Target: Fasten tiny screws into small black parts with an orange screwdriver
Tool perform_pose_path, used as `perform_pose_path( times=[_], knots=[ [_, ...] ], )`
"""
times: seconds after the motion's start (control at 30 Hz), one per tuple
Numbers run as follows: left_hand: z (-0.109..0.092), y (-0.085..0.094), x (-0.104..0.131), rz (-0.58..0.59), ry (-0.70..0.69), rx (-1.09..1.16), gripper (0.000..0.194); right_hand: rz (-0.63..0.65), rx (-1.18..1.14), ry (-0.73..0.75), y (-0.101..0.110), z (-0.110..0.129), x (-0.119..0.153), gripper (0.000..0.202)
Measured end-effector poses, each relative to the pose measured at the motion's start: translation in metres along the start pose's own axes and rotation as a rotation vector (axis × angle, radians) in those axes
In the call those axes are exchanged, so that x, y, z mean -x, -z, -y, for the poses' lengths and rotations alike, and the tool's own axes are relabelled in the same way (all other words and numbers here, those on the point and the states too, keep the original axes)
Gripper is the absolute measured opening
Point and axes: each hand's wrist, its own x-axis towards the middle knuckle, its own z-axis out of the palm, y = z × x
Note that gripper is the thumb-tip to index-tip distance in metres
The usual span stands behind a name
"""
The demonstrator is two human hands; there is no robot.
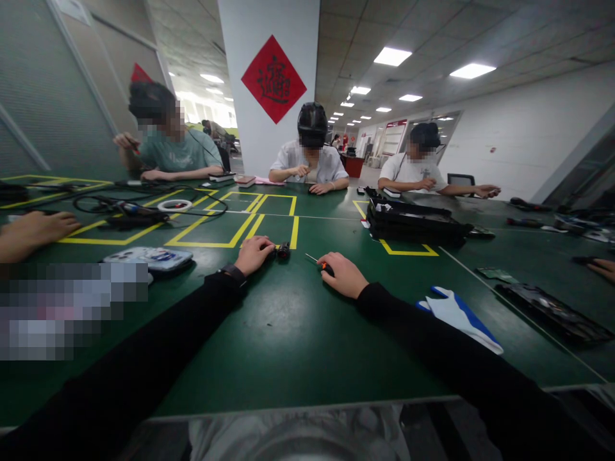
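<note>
On the green table (269, 358), my left hand (254, 256) rests with its fingers closed at a small black part (283, 251) with a dark reddish round face. Its exact kind is too small to make out. A short way to the right, my right hand (344, 275) is wrapped round a screwdriver (327, 268) with an orange and black handle. The thin metal shaft points left toward the black part, apart from it. Both hands lie low over the tabletop. A dark band circles my left wrist.
Blue-and-white gloves (461, 317) lie to the right, near an open black device part (552, 310). A black housing (413, 221) stands farther back. At left are a patterned case (154, 257) and black cables (115, 203). Several people sit around; a co-worker's hand (41, 230) rests at left.
</note>
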Motion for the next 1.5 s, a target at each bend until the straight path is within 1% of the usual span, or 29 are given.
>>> perform_pose_path(
  times=[0.13, 0.2, 0.23, 0.3, 0.37, 0.4, 0.47, 0.53, 0.73, 0.83, 0.9, 0.97, 1.03, 1.07, 1.13, 1.17, 1.27, 1.37, 1.43, 1.5],
  knots=[
    [-0.003, 0.001, 0.0, 0.015, -0.003, -0.012, 0.034, 0.008, 0.004, -0.005, 0.001, 0.0, 0.001, 0.022],
    [-0.008, 0.002, 0.001, 0.001, -0.005, -0.027, 0.036, 0.003, 0.017, -0.021, 0.001, 0.0, 0.001, 0.022],
    [-0.011, 0.004, 0.002, -0.02, -0.003, -0.039, 0.036, -0.002, 0.025, -0.033, 0.001, 0.0, 0.001, 0.022],
    [-0.019, 0.008, 0.006, -0.098, -0.004, -0.067, 0.035, -0.011, 0.041, -0.061, 0.0, 0.0, 0.001, 0.022],
    [-0.03, 0.012, 0.012, -0.162, -0.073, -0.097, 0.033, -0.018, 0.053, -0.091, -0.001, -0.001, 0.001, 0.022],
    [-0.036, 0.014, 0.015, -0.162, -0.118, -0.109, 0.033, -0.019, 0.057, -0.102, -0.001, -0.001, 0.0, 0.023],
    [-0.046, 0.016, 0.019, -0.125, -0.192, -0.131, 0.037, -0.022, 0.064, -0.111, -0.002, -0.001, 0.0, 0.023],
    [-0.052, 0.017, 0.022, -0.094, -0.234, -0.142, 0.039, -0.029, 0.073, -0.113, -0.002, -0.002, 0.0, 0.023],
    [-0.057, 0.017, 0.023, 0.015, -0.345, -0.185, 0.037, -0.06, 0.104, -0.146, -0.005, -0.007, 0.0, 0.023],
    [-0.065, 0.017, 0.027, 0.054, -0.398, -0.183, 0.039, -0.079, 0.122, -0.155, 0.0, -0.004, 0.0, 0.022],
    [-0.075, 0.015, 0.031, 0.026, -0.352, -0.19, 0.039, -0.108, 0.135, -0.111, 0.005, 0.003, -0.001, 0.023],
    [-0.087, 0.012, 0.036, 0.015, -0.321, -0.19, 0.039, -0.115, 0.124, -0.006, 0.009, 0.013, -0.001, 0.027],
    [-0.098, 0.009, 0.041, 0.033, -0.35, -0.178, 0.038, -0.085, 0.089, 0.102, 0.009, 0.022, -0.002, 0.035],
    [-0.104, 0.008, 0.043, 0.033, -0.366, -0.179, 0.037, -0.069, 0.07, 0.133, 0.008, 0.026, -0.002, 0.04],
    [-0.112, 0.006, 0.046, 0.04, -0.389, -0.192, 0.035, -0.054, 0.042, 0.137, 0.004, 0.03, -0.004, 0.046],
    [-0.115, 0.006, 0.047, 0.046, -0.397, -0.197, 0.033, -0.05, 0.035, 0.126, 0.002, 0.031, -0.005, 0.046],
    [-0.118, 0.006, 0.048, 0.079, -0.409, -0.176, 0.029, -0.035, 0.054, 0.099, -0.003, 0.029, -0.008, 0.038],
    [-0.114, 0.006, 0.047, 0.097, -0.403, -0.101, 0.03, -0.03, 0.11, 0.087, -0.002, 0.027, -0.009, 0.031],
    [-0.108, 0.004, 0.044, 0.077, -0.358, -0.036, 0.029, -0.033, 0.134, 0.078, -0.001, 0.027, -0.009, 0.027],
    [-0.101, 0.0, 0.041, 0.046, -0.278, 0.023, 0.025, -0.033, 0.138, 0.07, 0.0, 0.027, -0.008, 0.024]
  ],
)
